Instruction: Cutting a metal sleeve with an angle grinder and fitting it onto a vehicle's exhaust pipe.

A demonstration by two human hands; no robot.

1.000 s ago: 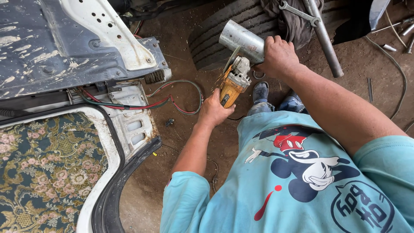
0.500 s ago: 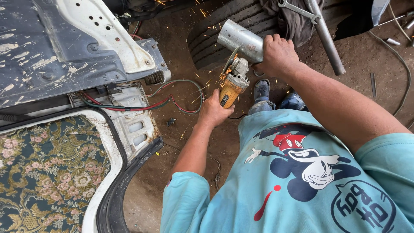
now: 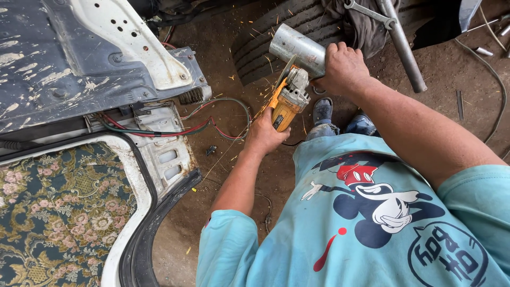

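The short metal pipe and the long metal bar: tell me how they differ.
The short metal pipe is wide and stubby; the long metal bar is thin and much longer. The pipe is held up in the right hand, with the yellow grinder in the left hand against it, throwing sparks; the bar lies untouched across the tyre. Both are grey metal.

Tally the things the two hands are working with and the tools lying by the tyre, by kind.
Angle grinders: 1, yellow, in the left hand
Metal pipes: 1, short and grey, in the right hand
Tyres: 1
Wrenches: 1
Long metal bars: 1
Total: 5
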